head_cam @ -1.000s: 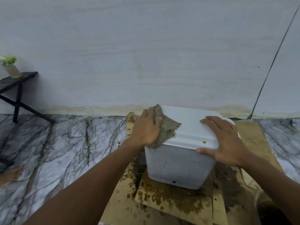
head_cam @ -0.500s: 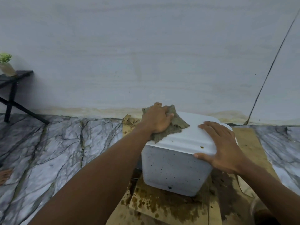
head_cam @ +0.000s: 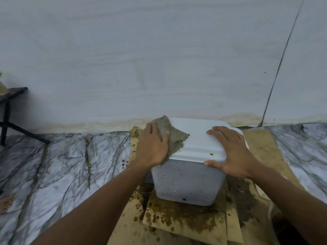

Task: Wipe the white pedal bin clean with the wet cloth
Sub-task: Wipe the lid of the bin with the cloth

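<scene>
The white pedal bin (head_cam: 187, 183) stands on stained cardboard near the wall, its front speckled with dark spots and a small brown spot on the lid's front lip. A grey-brown wet cloth (head_cam: 174, 137) lies over the lid's left edge. My left hand (head_cam: 154, 145) presses flat on the cloth with straight fingers. My right hand (head_cam: 231, 152) lies flat on the lid's right side, thumb on the front lip.
Brown-stained cardboard sheets (head_cam: 177, 221) lie under and around the bin on a marble floor (head_cam: 62, 165). A pale wall rises just behind. A black stand (head_cam: 10, 110) with a potted plant is at far left. Bare toes (head_cam: 5, 203) show at the left edge.
My left hand slid the cloth across the lid's left side, inward then back toward the left edge. My right hand stayed on the lid's right side.
</scene>
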`<act>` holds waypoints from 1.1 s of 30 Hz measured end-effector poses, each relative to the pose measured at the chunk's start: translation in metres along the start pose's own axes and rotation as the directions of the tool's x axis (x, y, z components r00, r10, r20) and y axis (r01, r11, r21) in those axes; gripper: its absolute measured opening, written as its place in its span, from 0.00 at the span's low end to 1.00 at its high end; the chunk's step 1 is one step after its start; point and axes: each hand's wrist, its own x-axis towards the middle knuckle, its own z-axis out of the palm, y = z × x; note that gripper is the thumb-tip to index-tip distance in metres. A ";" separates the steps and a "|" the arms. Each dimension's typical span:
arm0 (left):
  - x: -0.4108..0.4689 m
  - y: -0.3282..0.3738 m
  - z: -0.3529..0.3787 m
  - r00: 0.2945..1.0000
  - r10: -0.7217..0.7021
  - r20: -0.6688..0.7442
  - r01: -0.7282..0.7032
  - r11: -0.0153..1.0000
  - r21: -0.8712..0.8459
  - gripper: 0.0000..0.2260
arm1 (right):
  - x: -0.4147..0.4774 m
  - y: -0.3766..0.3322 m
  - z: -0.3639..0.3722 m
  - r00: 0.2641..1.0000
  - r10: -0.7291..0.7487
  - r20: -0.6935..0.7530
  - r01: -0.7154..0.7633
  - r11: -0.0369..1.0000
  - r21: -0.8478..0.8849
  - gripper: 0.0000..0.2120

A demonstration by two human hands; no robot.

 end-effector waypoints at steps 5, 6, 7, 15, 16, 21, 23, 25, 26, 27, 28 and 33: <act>-0.026 0.001 0.016 0.967 0.252 0.020 -0.247 0.923 0.297 0.31 | -0.002 0.001 0.001 1.000 0.005 -0.008 -0.005 1.000 -0.003 0.48; -0.024 0.005 0.017 0.949 0.311 0.053 -0.311 0.894 0.321 0.31 | -0.002 0.002 0.001 1.000 0.003 -0.010 -0.003 1.000 0.000 0.48; -0.020 0.010 0.018 0.922 0.378 0.081 -0.382 0.862 0.333 0.30 | -0.002 0.002 0.000 1.000 0.003 -0.012 -0.003 1.000 0.005 0.48; 0.007 -0.029 -0.015 0.837 0.517 0.179 -0.545 0.820 0.174 0.27 | 0.000 0.006 0.000 1.000 -0.001 0.002 0.001 1.000 0.021 0.46; 0.007 -0.043 -0.022 0.853 0.493 0.171 -0.516 0.845 0.140 0.28 | 0.001 0.005 0.000 1.000 -0.002 0.000 0.002 1.000 0.022 0.46; 0.010 -0.051 -0.027 0.896 0.409 0.174 -0.433 0.891 0.138 0.34 | 0.006 -0.003 0.000 1.000 0.022 -0.007 -0.022 1.000 0.007 0.48; 0.012 -0.025 -0.020 0.880 0.438 0.183 -0.470 0.860 0.201 0.36 | 0.006 -0.003 0.001 1.000 0.026 -0.010 -0.026 1.000 0.001 0.49; 0.013 0.005 -0.006 0.852 0.484 0.201 -0.521 0.820 0.236 0.35 | 0.005 -0.001 0.002 1.000 0.019 -0.003 -0.019 1.000 -0.001 0.49; 0.012 0.020 0.002 0.837 0.506 0.208 -0.545 0.804 0.240 0.34 | 0.005 0.001 0.002 1.000 0.013 -0.002 -0.013 1.000 -0.005 0.49; 0.011 0.035 0.010 0.825 0.524 0.211 -0.563 0.791 0.239 0.33 | 0.004 0.001 0.002 1.000 0.007 -0.005 -0.007 1.000 -0.007 0.49; 0.011 0.046 0.017 0.817 0.537 0.211 -0.575 0.781 0.241 0.32 | 0.003 0.003 0.002 1.000 0.006 -0.008 -0.006 1.000 -0.005 0.50; 0.012 0.052 0.021 0.803 0.560 0.206 -0.595 0.773 0.219 0.30 | -0.002 0.011 -0.011 0.999 -0.014 0.045 0.011 0.998 0.066 0.48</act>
